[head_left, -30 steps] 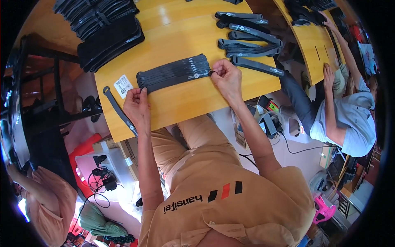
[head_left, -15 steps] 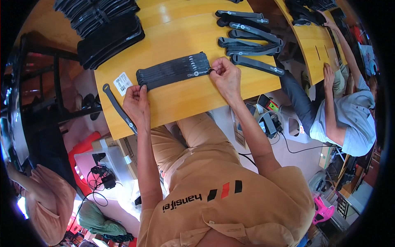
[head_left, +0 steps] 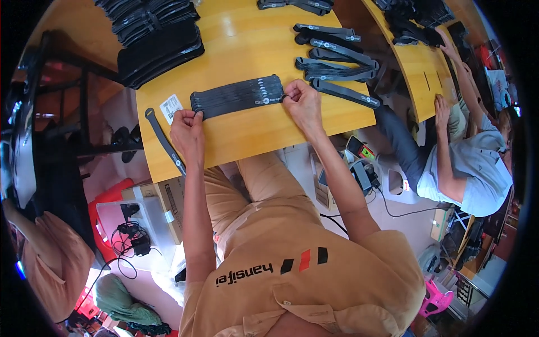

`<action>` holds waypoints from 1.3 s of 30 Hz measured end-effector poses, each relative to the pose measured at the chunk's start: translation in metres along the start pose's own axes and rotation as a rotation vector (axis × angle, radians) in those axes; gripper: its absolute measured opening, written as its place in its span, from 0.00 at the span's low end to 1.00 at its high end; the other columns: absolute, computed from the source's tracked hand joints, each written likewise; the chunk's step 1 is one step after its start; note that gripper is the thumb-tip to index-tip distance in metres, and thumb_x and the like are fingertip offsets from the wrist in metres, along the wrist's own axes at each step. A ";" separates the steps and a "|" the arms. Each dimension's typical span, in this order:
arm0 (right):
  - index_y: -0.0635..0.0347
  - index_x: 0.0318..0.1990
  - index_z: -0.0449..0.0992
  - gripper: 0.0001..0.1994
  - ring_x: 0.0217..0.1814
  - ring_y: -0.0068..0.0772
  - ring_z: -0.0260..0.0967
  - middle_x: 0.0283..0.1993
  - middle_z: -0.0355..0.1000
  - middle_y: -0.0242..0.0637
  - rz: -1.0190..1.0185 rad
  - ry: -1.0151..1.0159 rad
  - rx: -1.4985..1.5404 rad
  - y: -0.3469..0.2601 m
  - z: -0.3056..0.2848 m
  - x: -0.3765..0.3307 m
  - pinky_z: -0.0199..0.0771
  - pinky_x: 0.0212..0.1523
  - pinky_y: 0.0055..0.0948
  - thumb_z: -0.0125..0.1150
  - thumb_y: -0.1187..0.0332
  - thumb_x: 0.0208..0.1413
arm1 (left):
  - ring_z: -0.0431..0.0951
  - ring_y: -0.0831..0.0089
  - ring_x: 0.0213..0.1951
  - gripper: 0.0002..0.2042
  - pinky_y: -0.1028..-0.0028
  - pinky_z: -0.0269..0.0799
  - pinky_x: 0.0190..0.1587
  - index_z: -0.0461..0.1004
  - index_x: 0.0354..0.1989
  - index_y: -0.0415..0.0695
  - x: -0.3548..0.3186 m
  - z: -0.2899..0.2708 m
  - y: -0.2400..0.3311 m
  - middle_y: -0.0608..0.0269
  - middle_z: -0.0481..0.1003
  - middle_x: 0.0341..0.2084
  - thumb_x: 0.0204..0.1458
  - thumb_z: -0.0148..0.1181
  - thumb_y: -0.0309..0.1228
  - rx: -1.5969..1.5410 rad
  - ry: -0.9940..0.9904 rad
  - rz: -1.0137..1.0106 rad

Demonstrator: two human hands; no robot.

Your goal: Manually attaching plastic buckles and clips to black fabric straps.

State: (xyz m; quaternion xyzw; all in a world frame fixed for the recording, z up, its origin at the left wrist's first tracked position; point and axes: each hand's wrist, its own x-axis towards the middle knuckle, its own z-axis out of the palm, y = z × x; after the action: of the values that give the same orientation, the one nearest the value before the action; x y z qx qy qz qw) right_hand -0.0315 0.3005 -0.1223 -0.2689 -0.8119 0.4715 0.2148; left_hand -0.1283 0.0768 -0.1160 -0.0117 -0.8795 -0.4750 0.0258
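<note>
Yellow wood of the table [head_left: 264, 135] runs up from the person's lap, its near edge bare enough to leave working room between the two hands. In the middle lie the straps [head_left: 236, 96], dark grey, overlapped side by side in a flat row, so that the pale marks near their right ends line up in a short column.

The left hand [head_left: 188, 132] pinches the near left corner, thumb over the top strap and the other fingers curled; what they do underneath cannot be told. The right hand [head_left: 304, 109] has thumb and forefinger pressed together on the near right end. Held at opposite ends, the nearest strap is drawn straight, which probably helps the row lie even.

A white label [head_left: 171, 108] sits just beside the left hand, within easy reach, and a loose strap [head_left: 164, 141] lies apart along the left edge, perhaps set there so as not to mix with the row. Bundles [head_left: 337, 70] of similar straps rest to the right, staggered, likely so each can be lifted separately. Beyond, at the far left, a black stack [head_left: 160, 56] is piled up, leaving the middle free.
</note>
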 end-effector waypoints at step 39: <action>0.51 0.64 0.50 0.31 0.70 0.34 0.41 0.69 0.45 0.34 -0.601 -0.328 -0.808 -0.002 0.011 0.002 0.36 0.66 0.49 0.49 0.64 0.52 | 0.47 0.59 0.65 0.38 0.54 0.38 0.63 0.49 0.62 0.35 -0.027 0.046 0.006 0.50 0.49 0.63 0.51 0.48 0.53 0.464 -0.214 0.677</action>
State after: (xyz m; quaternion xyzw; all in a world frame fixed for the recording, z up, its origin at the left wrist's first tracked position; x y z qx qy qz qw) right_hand -0.0404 0.2939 -0.1260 -0.0086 -0.9931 0.0744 0.0898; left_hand -0.1027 0.1187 -0.1382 -0.3431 -0.9073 -0.2254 0.0908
